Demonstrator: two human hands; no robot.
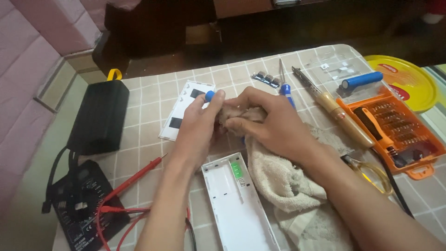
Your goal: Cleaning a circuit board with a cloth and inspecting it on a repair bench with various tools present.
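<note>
My left hand (pixel 197 125) grips a blue cylindrical battery (pixel 209 96) by its end, only the tip showing above my thumb. My right hand (pixel 265 121) presses a beige cloth (pixel 278 181) against the battery, fingers bunched around the fabric. The cloth trails down to the right across the table. Just below my hands lies an open white power bank case (pixel 232 204) with a small green circuit board (pixel 237 169) at its top end.
A black multimeter (pixel 81 204) with red leads (pixel 134 179) lies at the left, a black pouch (pixel 100 116) above it. An orange screwdriver bit set (pixel 397 130), a wood-handled soldering iron (pixel 337 111), another blue battery (pixel 362 80), a white panel (pixel 179 109) and a yellow lid (pixel 409 79) surround the hands.
</note>
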